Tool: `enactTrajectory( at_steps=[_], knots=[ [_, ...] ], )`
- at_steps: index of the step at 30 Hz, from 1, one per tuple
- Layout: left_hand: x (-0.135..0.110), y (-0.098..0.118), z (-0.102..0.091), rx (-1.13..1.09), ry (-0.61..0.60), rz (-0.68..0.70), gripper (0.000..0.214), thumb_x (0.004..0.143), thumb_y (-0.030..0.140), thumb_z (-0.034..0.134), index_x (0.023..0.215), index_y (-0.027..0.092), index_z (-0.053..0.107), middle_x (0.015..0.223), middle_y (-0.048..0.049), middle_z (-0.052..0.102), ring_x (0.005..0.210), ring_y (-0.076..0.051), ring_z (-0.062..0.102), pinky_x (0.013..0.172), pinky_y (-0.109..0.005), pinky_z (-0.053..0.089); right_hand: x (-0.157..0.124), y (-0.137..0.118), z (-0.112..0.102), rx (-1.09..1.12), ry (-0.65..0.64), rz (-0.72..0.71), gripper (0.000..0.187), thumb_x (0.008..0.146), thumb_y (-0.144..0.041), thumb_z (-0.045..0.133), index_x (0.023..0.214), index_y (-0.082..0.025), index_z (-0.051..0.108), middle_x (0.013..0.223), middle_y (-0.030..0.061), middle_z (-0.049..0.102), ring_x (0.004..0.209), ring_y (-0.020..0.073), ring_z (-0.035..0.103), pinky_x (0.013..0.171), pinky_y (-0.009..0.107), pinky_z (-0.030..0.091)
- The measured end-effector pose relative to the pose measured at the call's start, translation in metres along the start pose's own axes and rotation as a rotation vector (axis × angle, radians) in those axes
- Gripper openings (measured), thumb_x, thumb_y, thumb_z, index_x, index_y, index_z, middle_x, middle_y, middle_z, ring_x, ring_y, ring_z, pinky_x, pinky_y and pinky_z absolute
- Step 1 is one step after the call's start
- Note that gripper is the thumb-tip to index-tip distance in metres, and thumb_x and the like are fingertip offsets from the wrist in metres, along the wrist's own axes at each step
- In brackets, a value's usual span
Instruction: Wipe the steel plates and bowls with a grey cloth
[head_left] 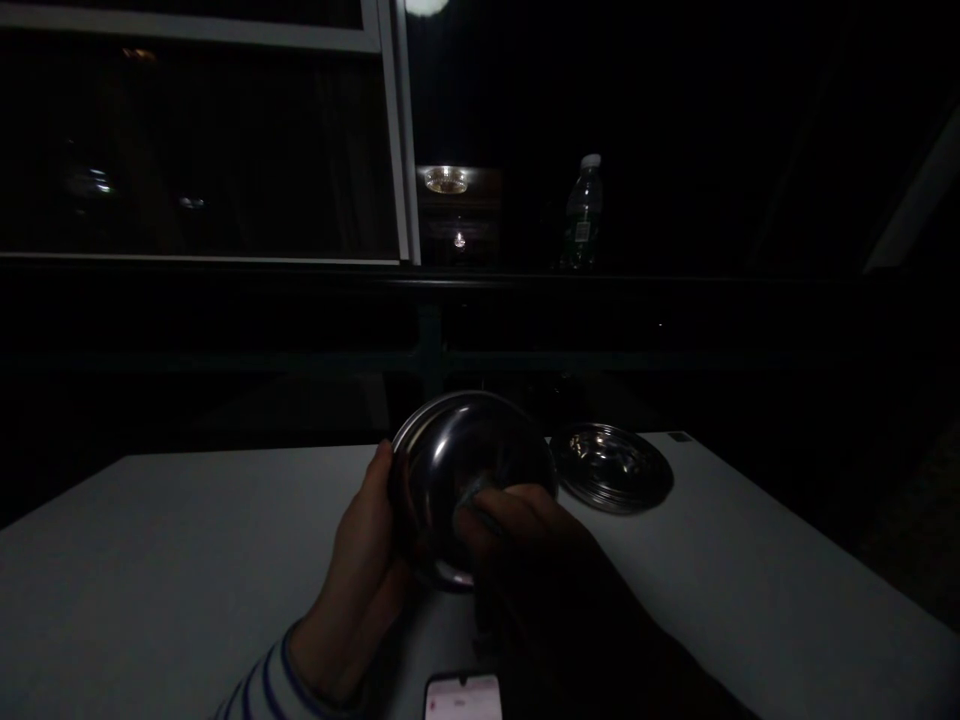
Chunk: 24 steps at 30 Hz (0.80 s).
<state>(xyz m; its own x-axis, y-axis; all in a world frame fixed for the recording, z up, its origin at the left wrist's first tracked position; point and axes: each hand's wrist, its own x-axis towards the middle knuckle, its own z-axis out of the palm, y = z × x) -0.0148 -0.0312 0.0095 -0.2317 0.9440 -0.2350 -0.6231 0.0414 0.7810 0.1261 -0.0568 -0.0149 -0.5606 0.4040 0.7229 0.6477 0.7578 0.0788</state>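
A shiny stainless steel bowl (450, 440) is held tilted above the near middle of the table. My left hand (367, 540) grips it by its left edge, thumb at the upper left and the other fingers beneath. My right hand (517, 520) is closed and pressed against the face of the bowl turned toward me. A small greyish, cloth-like piece (472, 490) shows at the fingertips of that hand. Deep shadow hides most of the right hand and its forearm.
More shiny metal bowls or plates (615, 470), seemingly stacked, sit at the right on the white table (225, 560). A lit phone (463, 698) lies at the near edge of view. A plastic bottle (583, 215) stands on the window ledge behind a dark rail.
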Motion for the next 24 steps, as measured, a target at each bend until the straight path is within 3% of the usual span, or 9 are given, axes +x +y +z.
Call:
enactTrajectory(
  at_steps=[2, 6, 11, 17, 22, 24],
  knots=[
    [0.000, -0.001, 0.001, -0.003, 0.022, 0.002, 0.030, 0.085, 0.031, 0.047, 0.064, 0.015, 0.062, 0.043, 0.0027, 0.057, 0.034, -0.009, 0.049, 0.033, -0.019, 0.038, 0.000, 0.001, 0.000, 0.004, -0.009, 0.001, 0.031, 0.081, -0.006, 0.042, 0.110, -0.012, 0.051, 0.098, 0.0081, 0.060, 0.079, 0.0180, 0.052, 0.063, 0.031, 0.048],
    [0.000, -0.007, 0.001, 0.032, 0.018, -0.014, 0.028, 0.083, 0.031, 0.051, 0.063, 0.015, 0.062, 0.046, 0.0020, 0.059, 0.037, -0.009, 0.052, 0.037, -0.019, 0.041, 0.001, 0.010, -0.004, -0.042, 0.093, -0.006, 0.027, 0.084, -0.015, 0.045, 0.110, -0.010, 0.052, 0.103, 0.0107, 0.060, 0.087, 0.0206, 0.052, 0.069, 0.034, 0.048],
    [-0.001, -0.015, -0.001, 0.074, 0.008, -0.042, 0.026, 0.082, 0.032, 0.051, 0.069, 0.016, 0.066, 0.053, 0.0001, 0.064, 0.043, -0.011, 0.056, 0.043, -0.021, 0.045, 0.003, 0.022, -0.005, -0.149, 0.153, 0.113, 0.026, 0.084, -0.009, 0.045, 0.106, -0.008, 0.058, 0.106, 0.0128, 0.060, 0.091, 0.0212, 0.051, 0.074, 0.033, 0.048],
    [0.002, -0.011, -0.001, 0.060, 0.032, -0.021, 0.025, 0.082, 0.030, 0.052, 0.065, 0.016, 0.064, 0.047, 0.0025, 0.059, 0.038, -0.010, 0.051, 0.038, -0.020, 0.041, 0.002, 0.012, -0.003, 0.013, 0.044, 0.014, 0.028, 0.084, -0.016, 0.045, 0.110, -0.010, 0.055, 0.100, 0.0100, 0.062, 0.084, 0.0195, 0.052, 0.068, 0.033, 0.050],
    [0.002, -0.012, -0.001, 0.075, 0.010, -0.013, 0.023, 0.082, 0.031, 0.051, 0.071, 0.017, 0.066, 0.057, 0.0006, 0.065, 0.046, -0.012, 0.057, 0.046, -0.023, 0.048, 0.002, 0.015, -0.002, -0.055, 0.071, 0.119, 0.025, 0.084, -0.013, 0.045, 0.106, -0.009, 0.058, 0.105, 0.0116, 0.060, 0.089, 0.0212, 0.051, 0.072, 0.034, 0.049],
    [0.002, -0.012, -0.001, 0.081, 0.027, -0.030, 0.024, 0.082, 0.031, 0.051, 0.068, 0.016, 0.065, 0.056, 0.0003, 0.065, 0.045, -0.012, 0.057, 0.044, -0.023, 0.047, 0.001, 0.014, -0.002, -0.024, 0.051, 0.093, 0.027, 0.085, -0.014, 0.044, 0.108, -0.008, 0.056, 0.105, 0.0116, 0.060, 0.087, 0.0208, 0.051, 0.072, 0.034, 0.049]
  ],
)
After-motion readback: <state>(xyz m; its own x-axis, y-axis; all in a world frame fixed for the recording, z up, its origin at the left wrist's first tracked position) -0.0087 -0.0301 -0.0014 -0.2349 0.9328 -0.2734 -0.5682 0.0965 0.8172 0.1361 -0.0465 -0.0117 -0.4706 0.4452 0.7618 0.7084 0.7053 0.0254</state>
